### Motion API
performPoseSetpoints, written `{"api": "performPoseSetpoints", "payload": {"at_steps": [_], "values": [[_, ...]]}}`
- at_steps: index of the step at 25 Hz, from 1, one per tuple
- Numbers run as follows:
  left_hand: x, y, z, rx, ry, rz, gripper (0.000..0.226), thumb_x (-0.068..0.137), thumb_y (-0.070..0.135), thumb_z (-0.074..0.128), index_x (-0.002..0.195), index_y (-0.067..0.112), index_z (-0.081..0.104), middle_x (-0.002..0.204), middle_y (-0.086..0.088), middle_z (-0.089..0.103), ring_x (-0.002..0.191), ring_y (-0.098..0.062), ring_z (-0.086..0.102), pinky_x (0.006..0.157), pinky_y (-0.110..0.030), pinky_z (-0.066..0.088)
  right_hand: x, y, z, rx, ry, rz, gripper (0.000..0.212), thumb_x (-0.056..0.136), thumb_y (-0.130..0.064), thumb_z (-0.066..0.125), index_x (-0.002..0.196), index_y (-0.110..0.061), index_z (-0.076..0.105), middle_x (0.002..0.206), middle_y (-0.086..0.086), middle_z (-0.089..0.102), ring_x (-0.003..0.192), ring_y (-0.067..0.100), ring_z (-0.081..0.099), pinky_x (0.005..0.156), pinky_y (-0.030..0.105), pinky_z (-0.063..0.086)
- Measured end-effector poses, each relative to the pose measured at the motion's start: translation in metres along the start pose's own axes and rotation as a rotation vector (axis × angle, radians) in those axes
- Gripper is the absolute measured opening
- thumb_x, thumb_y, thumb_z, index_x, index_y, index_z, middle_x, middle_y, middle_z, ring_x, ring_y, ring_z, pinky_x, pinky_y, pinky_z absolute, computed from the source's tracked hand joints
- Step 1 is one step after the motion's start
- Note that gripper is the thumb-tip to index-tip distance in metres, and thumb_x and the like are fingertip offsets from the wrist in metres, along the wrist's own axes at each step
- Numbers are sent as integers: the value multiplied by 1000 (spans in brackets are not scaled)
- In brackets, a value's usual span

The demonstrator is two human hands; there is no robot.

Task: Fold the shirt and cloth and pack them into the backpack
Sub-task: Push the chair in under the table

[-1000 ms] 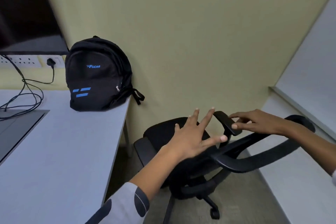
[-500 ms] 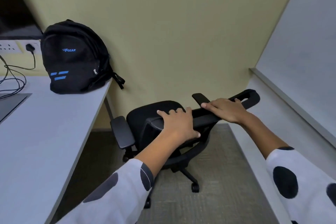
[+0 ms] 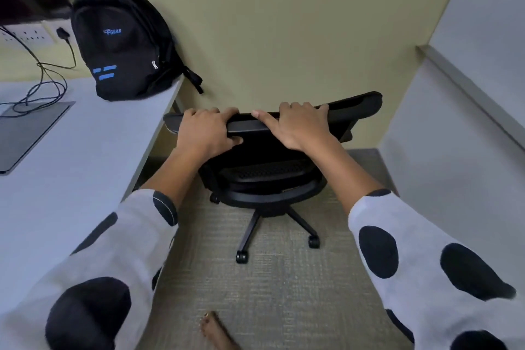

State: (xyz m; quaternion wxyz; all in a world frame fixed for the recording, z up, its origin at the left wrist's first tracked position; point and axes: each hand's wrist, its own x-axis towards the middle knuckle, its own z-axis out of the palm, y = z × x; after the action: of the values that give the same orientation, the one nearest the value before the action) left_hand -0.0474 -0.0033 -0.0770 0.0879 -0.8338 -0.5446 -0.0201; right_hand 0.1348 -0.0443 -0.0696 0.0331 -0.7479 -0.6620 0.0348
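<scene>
A black backpack (image 3: 125,42) with blue markings stands upright and zipped at the far right corner of the grey desk (image 3: 71,167), leaning on the wall. My left hand (image 3: 206,129) and my right hand (image 3: 298,125) both grip the top edge of the backrest of a black office chair (image 3: 267,176) in front of me. No shirt or cloth is in view.
A dark laptop or pad (image 3: 25,133) and tangled black cables (image 3: 42,85) lie on the desk's left, plugged into wall sockets (image 3: 25,35). A second grey surface (image 3: 454,150) runs along the right. Carpet and my bare foot (image 3: 216,332) show below.
The chair has turned so that its backrest faces me and has come closer. Both hands went from reaching for the chair to gripping the backrest top. My view tilted further down.
</scene>
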Motion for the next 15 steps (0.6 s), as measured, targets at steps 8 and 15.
{"api": "performPoseSetpoints", "payload": {"at_steps": [8, 15], "values": [[-53, 4, -5, -15, -41, -11, 71, 78, 59, 61, 139, 33, 38, 127, -3, 58, 119, -28, 51, 101, -42, 31, -64, -3, 5, -16, 49, -101, 99, 78, -82, 8, 123, -7, 53, 129, 15, 55, 121, 37, 45, 100, 59, 25], [-97, 27, -13, -47, -22, -38, 72, 77, 64, 60, 138, 35, 38, 128, -1, 56, 121, -26, 49, 103, -43, 28, -110, 13, -3, -126, 8, -210, 106, 69, -87, 6, 124, -8, 51, 125, 14, 56, 120, 33, 47, 102, 71, 11]]}}
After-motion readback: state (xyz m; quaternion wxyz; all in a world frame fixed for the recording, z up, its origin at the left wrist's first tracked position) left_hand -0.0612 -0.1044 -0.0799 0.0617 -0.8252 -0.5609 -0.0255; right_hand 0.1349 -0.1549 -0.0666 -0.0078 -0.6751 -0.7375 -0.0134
